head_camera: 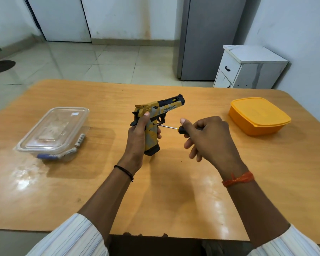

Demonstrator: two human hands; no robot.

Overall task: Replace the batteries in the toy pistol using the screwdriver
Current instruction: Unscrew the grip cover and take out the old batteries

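Yellow and grey, the pistol is held up over the middle of the table, with its black bottom end close above the wood. The left hand is wrapped round the back of the pistol's handle, thumb up on the side. The barrel points away and to the right.

The right hand pinches the black handle of the screwdriver with the thumb and first fingers; the other fingers hang loose below. The thin metal rod goes sideways to the pistol, and its tip sits at a small dark spot on the handle, just under the trigger. That spot looks like a screw hole.

So the step now seems to be working on the screw that keeps the battery lid on. I cannot tell if the screw is going out or in. No loose batteries show near the pistol.

Next, the tip needs to stay straight in the screw while the right hand twists, and the left hand must hold the pistol very still.

A clear box sits left of the pistol, and an orange box sits right of it.
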